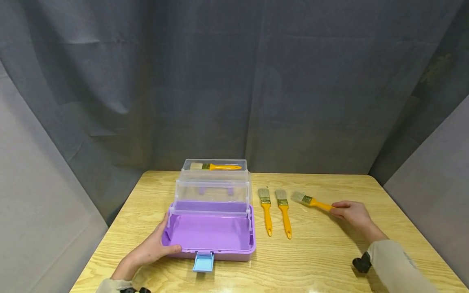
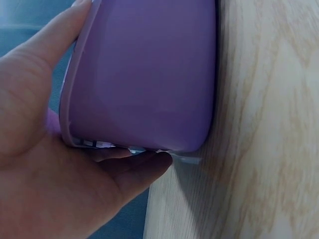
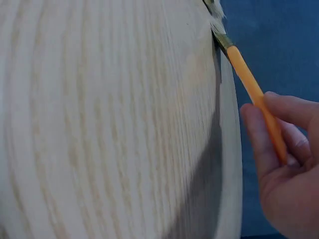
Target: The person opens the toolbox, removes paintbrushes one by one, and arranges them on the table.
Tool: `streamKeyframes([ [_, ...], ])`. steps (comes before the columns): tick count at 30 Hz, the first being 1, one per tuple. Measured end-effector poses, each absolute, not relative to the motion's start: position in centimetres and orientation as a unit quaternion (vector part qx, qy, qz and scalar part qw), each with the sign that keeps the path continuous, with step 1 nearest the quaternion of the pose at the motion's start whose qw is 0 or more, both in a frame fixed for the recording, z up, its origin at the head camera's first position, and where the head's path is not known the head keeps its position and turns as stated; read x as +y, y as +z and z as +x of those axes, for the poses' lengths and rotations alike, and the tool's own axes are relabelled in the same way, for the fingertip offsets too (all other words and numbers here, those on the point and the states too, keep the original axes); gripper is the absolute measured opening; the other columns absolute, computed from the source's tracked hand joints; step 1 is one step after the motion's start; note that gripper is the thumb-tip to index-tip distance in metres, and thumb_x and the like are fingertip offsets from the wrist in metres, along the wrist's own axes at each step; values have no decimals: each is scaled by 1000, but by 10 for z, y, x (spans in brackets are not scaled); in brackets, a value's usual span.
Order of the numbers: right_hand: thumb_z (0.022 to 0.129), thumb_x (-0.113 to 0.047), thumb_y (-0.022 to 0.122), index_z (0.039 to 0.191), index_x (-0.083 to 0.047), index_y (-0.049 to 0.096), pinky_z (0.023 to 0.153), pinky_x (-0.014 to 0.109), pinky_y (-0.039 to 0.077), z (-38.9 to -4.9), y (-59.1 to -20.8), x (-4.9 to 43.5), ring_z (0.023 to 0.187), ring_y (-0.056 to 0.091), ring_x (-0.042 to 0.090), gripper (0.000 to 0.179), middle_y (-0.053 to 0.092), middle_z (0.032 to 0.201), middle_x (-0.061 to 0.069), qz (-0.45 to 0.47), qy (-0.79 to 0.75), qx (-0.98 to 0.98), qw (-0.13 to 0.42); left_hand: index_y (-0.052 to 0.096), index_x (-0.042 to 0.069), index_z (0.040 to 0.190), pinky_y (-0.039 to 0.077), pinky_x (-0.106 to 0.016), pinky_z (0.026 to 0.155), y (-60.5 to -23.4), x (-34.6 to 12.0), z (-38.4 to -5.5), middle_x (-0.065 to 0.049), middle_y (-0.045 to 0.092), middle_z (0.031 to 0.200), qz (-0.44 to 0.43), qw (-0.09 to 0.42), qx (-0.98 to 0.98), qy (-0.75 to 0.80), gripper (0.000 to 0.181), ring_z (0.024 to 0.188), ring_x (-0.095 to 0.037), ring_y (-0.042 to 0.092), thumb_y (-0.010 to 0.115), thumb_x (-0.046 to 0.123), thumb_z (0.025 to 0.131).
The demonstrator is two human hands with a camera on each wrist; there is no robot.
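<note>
A purple storage box [image 1: 210,232] stands with its clear stacked trays [image 1: 212,186] raised at the back. My left hand [image 1: 152,246] holds the left side of the box, thumb along the front rim; in the left wrist view its fingers [image 2: 142,174] reach round the far edge. With my right hand [image 1: 353,213] I pinch a paintbrush [image 1: 318,204] by its orange handle, bristles pointing left. In the right wrist view the handle [image 3: 249,82] runs between thumb and fingers. Two more paintbrushes, one [image 1: 266,211] nearer the box and another [image 1: 283,213], lie side by side between box and hand.
Inside the top clear tray lies a paintbrush [image 1: 220,167]. A light blue latch [image 1: 203,262] hangs down at the front of the box. The wooden table [image 1: 311,260] ends at a dark grey curtain [image 1: 311,101], with pale grey panels on both sides.
</note>
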State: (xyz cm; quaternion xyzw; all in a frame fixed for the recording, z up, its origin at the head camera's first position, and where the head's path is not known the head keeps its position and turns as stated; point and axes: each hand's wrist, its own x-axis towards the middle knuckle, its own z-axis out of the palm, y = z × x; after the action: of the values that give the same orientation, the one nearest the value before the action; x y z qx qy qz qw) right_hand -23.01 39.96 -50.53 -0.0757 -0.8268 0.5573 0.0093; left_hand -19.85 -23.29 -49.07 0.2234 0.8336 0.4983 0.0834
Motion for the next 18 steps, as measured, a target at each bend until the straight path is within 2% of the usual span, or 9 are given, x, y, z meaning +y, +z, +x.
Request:
streamKeyframes([
  [4,86,-7,68,114,20,54,71,32,56,-229,-501,390,80,69,19,42,67,92,15,-73,536,-841,-21,-12,12,151,9,-67,103,-489,-232,-198,-27,-3,154,223,85,833,499,118,136,-50,8,79,13,76],
  [8,86,-9,68,108,17,56,64,32,56,-226,-498,379,73,67,25,36,69,84,17,-69,510,-856,-54,-11,11,151,9,-66,104,-489,-232,-197,-26,-3,154,225,84,833,498,117,137,-49,8,79,12,76],
  [13,89,-9,64,103,16,60,61,31,56,-225,-497,365,66,66,22,29,68,78,18,-60,534,-835,-115,-13,14,151,8,-66,104,-490,-233,-198,-25,-3,154,223,83,836,494,118,137,-49,6,79,13,76],
  [18,92,-12,59,107,20,56,62,29,56,-224,-496,356,65,66,17,34,68,78,17,-48,582,-792,-180,-13,13,151,6,-65,104,-492,-233,-199,-24,-4,155,225,85,832,500,118,138,-48,5,79,13,77],
])
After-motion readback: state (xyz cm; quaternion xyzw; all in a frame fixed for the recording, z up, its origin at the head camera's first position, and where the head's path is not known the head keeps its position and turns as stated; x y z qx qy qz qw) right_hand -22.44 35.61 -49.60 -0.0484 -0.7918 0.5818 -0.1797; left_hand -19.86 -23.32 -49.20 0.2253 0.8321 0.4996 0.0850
